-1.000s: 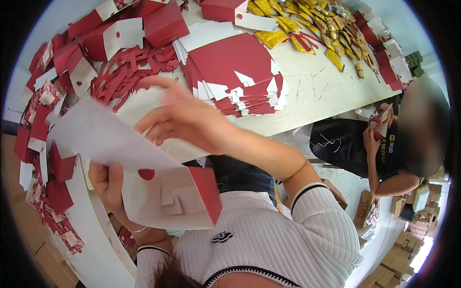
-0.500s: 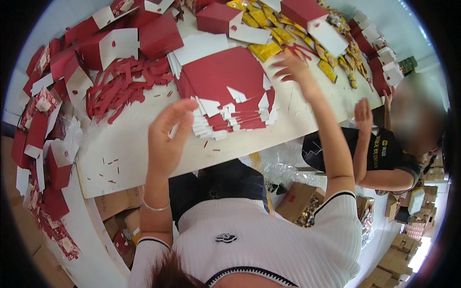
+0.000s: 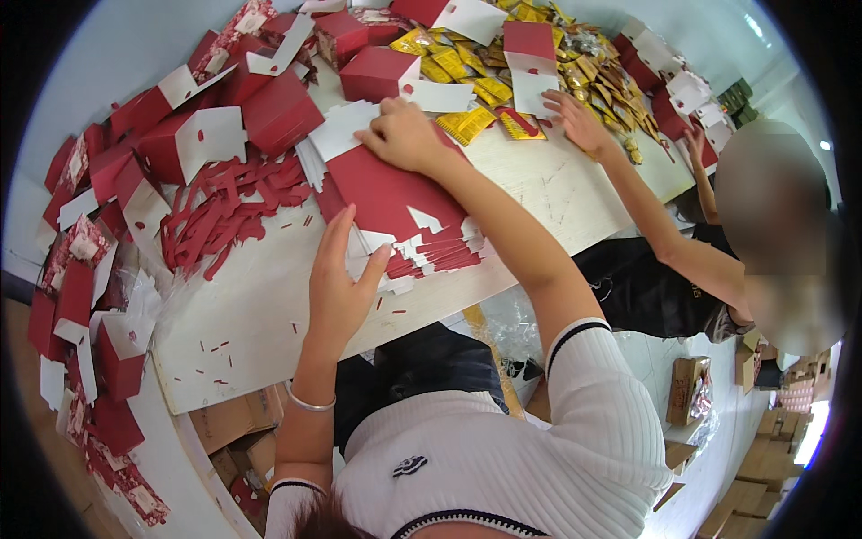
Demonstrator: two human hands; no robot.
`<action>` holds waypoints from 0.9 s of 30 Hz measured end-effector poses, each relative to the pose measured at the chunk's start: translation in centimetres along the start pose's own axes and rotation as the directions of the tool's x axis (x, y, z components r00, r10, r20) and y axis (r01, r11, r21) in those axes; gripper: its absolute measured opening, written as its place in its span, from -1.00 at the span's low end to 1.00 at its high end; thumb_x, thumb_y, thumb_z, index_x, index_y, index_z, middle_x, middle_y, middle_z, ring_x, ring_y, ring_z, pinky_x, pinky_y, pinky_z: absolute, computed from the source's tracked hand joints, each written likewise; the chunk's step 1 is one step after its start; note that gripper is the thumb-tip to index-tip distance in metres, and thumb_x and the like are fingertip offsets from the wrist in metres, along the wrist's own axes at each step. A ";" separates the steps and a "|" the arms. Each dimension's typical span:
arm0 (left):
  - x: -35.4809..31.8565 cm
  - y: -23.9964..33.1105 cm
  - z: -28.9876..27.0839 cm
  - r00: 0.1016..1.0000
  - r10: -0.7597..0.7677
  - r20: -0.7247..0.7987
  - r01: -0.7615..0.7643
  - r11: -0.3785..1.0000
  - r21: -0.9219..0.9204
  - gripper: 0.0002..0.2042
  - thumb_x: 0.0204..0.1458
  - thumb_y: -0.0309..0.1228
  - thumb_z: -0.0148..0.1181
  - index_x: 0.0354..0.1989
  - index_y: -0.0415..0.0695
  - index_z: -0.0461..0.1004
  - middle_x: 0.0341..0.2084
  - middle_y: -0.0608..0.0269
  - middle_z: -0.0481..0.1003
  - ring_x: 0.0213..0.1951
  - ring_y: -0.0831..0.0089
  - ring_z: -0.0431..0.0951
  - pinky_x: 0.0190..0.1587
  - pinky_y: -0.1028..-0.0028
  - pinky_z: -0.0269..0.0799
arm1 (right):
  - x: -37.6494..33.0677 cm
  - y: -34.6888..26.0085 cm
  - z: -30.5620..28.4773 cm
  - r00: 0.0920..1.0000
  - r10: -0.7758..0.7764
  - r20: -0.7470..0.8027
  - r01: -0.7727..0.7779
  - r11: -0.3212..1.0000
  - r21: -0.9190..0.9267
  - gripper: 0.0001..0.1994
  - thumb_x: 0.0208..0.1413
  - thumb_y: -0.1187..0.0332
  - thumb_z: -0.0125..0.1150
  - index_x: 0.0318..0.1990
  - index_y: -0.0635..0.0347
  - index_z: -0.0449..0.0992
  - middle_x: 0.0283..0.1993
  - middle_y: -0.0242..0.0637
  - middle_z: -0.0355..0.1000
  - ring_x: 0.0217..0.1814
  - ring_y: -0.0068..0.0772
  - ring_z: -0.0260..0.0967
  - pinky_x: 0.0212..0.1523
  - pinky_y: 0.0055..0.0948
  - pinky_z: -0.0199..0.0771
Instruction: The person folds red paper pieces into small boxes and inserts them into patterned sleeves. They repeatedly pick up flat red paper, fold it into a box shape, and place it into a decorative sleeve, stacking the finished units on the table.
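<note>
Lying at the centre of the frame, the stack of card sheets (image 3: pixel 382 205) is deep red with white flaps. The right hand (image 3: pixel 404 135) rests over its upper part, fingers bent; whether they pinch a sheet I cannot tell. The left hand (image 3: pixel 343 292), its fingers spread and released, is at the lower-left edge. Yellow printed sachets (image 3: pixel 466 126) lie beyond; a carton (image 3: pixel 684 388) at right shows clear plastic.

Right hand (image 3: pixel 406 136) at red sheet stack (image 3: pixel 382 193)

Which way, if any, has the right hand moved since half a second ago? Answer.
Yes: the right hand went left, from beside the red sheets to over them.
</note>
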State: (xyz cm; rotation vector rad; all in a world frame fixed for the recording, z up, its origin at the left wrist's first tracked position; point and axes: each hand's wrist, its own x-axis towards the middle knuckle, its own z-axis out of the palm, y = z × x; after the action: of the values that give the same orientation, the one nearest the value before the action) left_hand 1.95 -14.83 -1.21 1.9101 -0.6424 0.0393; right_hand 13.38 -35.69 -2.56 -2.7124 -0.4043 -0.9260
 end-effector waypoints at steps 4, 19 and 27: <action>0.5 1.3 -0.4 0.985 0.077 -0.156 -0.043 0.976 0.214 -0.27 -0.14 -0.30 0.23 0.15 -0.40 -0.01 0.10 -0.20 0.10 0.14 0.12 0.16 0.13 0.33 0.09 | 2.3 -4.7 -6.2 0.984 0.157 0.088 -0.153 0.987 -0.044 -0.61 -0.01 0.15 0.06 -0.70 0.28 0.44 -0.69 -0.10 0.30 -0.57 -0.04 0.27 -0.46 -0.20 0.28; 0.6 2.3 -5.5 0.979 -0.203 -0.007 0.151 0.754 -0.639 -0.36 -0.24 -0.44 0.29 0.06 -0.29 0.13 -0.15 0.08 0.38 -0.17 0.35 0.44 -0.07 0.45 0.34 | 3.8 -13.2 -12.6 0.949 -0.245 -0.200 0.306 0.871 0.384 -0.70 -0.09 0.51 0.02 -0.12 0.21 0.36 -0.19 -0.03 0.34 -0.17 -0.05 0.29 -0.24 -0.32 0.30; -1.9 3.0 -10.9 0.881 -0.387 0.272 0.469 0.643 -0.606 -0.53 -0.17 -0.37 0.20 -0.03 -0.23 0.30 -0.20 0.16 0.44 -0.24 0.43 0.48 -0.16 0.53 0.38 | -4.7 -14.4 -14.6 0.873 -0.446 0.197 0.414 0.892 0.182 -0.25 -0.47 0.73 0.02 0.06 -0.10 0.33 0.28 -0.09 -0.07 0.31 0.00 -0.12 0.22 -0.11 0.00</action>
State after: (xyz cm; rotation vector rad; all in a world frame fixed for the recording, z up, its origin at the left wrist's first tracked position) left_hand 1.82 -5.46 5.42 1.3160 -0.1993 -0.5526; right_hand -3.09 -27.78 7.74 -2.6571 -1.1171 -0.6392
